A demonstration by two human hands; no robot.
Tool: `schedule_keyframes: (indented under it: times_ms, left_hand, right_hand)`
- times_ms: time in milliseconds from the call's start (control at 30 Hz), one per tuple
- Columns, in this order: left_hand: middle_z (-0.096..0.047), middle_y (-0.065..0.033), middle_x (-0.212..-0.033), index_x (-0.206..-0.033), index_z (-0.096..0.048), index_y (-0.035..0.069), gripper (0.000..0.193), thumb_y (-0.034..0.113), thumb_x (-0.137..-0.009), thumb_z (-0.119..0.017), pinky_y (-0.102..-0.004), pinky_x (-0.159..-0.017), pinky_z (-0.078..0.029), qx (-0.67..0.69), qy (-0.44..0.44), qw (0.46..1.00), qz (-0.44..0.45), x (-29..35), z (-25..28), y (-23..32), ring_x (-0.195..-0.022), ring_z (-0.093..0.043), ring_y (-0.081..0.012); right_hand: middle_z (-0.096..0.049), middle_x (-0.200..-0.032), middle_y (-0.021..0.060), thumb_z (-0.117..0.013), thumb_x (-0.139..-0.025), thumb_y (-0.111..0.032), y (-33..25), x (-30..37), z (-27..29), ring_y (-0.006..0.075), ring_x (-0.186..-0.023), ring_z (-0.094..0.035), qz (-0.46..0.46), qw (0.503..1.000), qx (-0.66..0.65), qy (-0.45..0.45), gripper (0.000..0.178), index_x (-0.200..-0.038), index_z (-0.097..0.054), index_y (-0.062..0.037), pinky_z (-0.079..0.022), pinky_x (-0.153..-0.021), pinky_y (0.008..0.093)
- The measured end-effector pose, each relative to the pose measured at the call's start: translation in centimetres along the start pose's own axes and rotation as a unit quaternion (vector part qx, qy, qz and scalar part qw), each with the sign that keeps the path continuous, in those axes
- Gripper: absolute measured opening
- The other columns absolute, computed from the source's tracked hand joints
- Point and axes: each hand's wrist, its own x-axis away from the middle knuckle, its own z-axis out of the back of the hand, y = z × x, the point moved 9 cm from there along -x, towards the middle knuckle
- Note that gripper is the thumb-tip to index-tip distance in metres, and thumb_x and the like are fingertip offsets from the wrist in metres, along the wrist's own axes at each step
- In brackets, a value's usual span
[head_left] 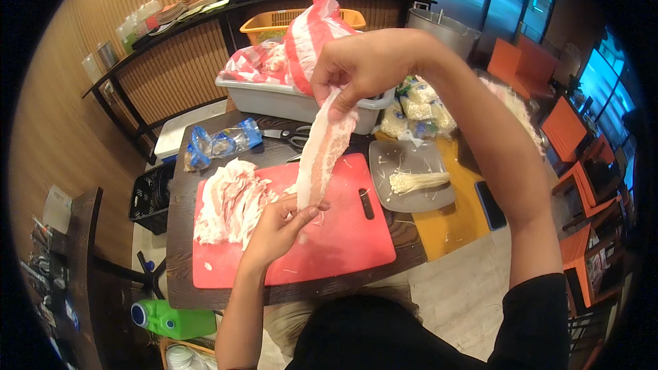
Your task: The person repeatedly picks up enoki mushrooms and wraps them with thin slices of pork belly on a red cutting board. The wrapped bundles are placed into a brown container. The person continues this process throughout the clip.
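Observation:
Stretched between my two hands is a long, pale pink slice of raw bacon point(320, 147), held up over a red cutting board point(343, 247). My right hand point(363, 65) pinches its upper end, raised in front of a red-and-white plastic bag point(312, 34). Lower down, my left hand point(284, 227) grips the bottom end between thumb and fingers, just above the board. A heap of raw bacon slices point(233, 202) lies on the board's left part, beside my left hand. On a grey tray point(411, 154) to the right rests a bunch of enoki mushrooms point(419, 181).
Behind the board are scissors point(295, 136), a blue plastic packet point(226, 142) and a grey tub point(264, 99) of bagged meat. Bagged mushrooms point(418, 109) sit at the back right, and a dark phone point(490, 204) lies at the right edge. A green jug point(175, 320) stands lower left.

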Motion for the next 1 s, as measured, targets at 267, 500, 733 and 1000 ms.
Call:
schedule_keyframes:
  times_ms: [267,500,733,1000]
  left_hand:
    - [-0.073,-0.0137,-0.133,-0.135,-0.073,0.002,0.038,0.013,-0.098,-0.078,-0.0383,-0.1,-0.054,-0.252,0.126,0.947,-0.157,-4.5,2.2,1.9,-0.117,-0.069,-0.0244]
    - [-0.074,-0.0103,-0.121,-0.132,-0.074,0.002,0.035,0.012,-0.098,-0.076,-0.0324,-0.097,-0.049,-0.242,0.207,0.941,-0.114,-1.6,7.2,5.8,-0.113,-0.067,-0.02]
    - [-0.072,-0.0134,-0.116,-0.121,-0.076,0.0,0.027,0.006,-0.094,-0.075,-0.0353,-0.099,-0.05,-0.282,0.157,0.94,-0.108,2.5,3.0,4.8,-0.109,-0.067,-0.0261]
    - [-0.073,-0.0156,-0.111,-0.116,-0.078,0.001,0.025,0.004,-0.091,-0.079,-0.0379,-0.088,-0.054,-0.279,0.016,0.954,-0.109,-1.3,-3.1,5.9,-0.1,-0.069,-0.0315]
  right_hand:
    - [-0.071,-0.077,0.0126,-0.079,-0.088,-0.025,1.3,3.0,4.1,0.0242,-0.073,-0.071,-0.081,0.967,0.129,0.205,0.023,-0.094,-0.08,-0.0027,-0.054,-0.069,0.0393]
    - [-0.076,-0.095,0.0151,-0.072,-0.088,-0.016,-3.8,5.9,-4.9,0.0333,-0.104,-0.072,0.0,0.873,0.363,0.327,0.014,-0.087,-0.072,-0.002,-0.056,-0.088,0.0563]
    - [-0.069,-0.091,0.0085,-0.071,-0.084,-0.02,-5.7,7.5,-25.3,0.0272,-0.105,-0.064,0.002,0.979,0.137,0.148,0.015,-0.091,-0.076,-0.0075,-0.048,-0.098,0.0555]
    - [-0.075,-0.113,0.0112,-0.083,-0.087,-0.019,15.6,18.5,-18.3,0.0355,-0.116,-0.065,-0.306,0.922,0.122,0.203,0.031,-0.115,-0.077,-0.0072,-0.048,-0.1,0.0534]
